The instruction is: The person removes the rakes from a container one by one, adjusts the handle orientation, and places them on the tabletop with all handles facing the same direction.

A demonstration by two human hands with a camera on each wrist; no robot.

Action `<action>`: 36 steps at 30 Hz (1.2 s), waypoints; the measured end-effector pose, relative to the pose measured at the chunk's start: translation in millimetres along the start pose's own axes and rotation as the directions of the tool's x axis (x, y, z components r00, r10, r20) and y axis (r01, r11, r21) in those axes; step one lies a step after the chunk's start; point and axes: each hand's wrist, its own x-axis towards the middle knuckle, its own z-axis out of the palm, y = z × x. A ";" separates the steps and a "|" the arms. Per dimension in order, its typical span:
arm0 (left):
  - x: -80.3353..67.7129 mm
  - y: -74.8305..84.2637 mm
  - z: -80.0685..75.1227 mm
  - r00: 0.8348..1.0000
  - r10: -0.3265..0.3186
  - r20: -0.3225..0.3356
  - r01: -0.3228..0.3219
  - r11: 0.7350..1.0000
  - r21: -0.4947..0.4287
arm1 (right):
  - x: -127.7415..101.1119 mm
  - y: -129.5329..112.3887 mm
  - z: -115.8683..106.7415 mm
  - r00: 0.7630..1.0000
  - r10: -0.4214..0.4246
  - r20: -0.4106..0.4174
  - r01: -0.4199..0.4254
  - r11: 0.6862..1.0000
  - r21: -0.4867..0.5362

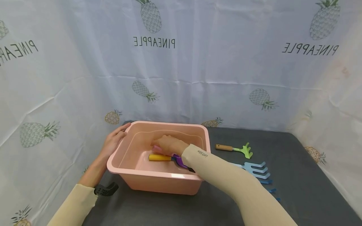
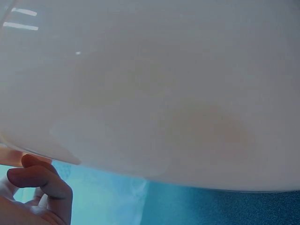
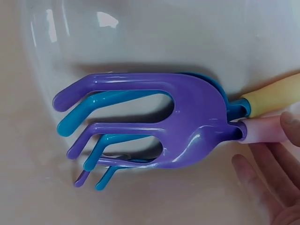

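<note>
A pink plastic basin [image 1: 158,173] stands on the dark table. My left hand [image 1: 113,142] grips its left rim near the far corner; in the left wrist view the fingers [image 2: 40,180] are bent beside the rim. Inside the basin, my right hand [image 1: 169,145] holds the pink handle [image 1: 157,149] of a purple hand rake [image 3: 199,117], thumb above and fingers below. The purple head overlaps a blue hand rake [image 3: 75,121] with a yellow handle [image 1: 160,157], which lies in the basin. My right forearm crosses the basin's right rim and hides part of it.
Right of the basin lie a green hand rake [image 1: 245,150] with a wooden handle and a light blue hand rake [image 1: 255,169]. Darker blue tines [image 1: 266,181] show beyond my right sleeve. A pineapple-print curtain [image 1: 183,62] hangs behind and at both sides.
</note>
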 end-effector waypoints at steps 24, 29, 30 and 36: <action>0.7 2.0 0.7 1.000 -0.006 -0.002 0.006 1.000 0.007 | 0.9 -3.4 -4.1 0.997 -0.008 0.071 0.003 0.997 0.076; -0.6 2.0 1.2 1.000 -0.005 -0.001 0.005 1.000 -0.012 | 4.8 -2.3 -2.0 0.994 -0.035 0.102 0.031 0.999 0.034; -0.7 2.1 1.3 1.000 -0.005 0.000 0.005 1.000 -0.013 | 5.3 -1.9 -1.9 0.993 -0.031 0.110 0.025 0.998 0.057; -0.6 3.0 2.0 1.000 -0.009 -0.005 0.008 1.000 -0.005 | 12.4 6.7 1.1 0.989 -0.056 0.136 0.045 0.995 0.085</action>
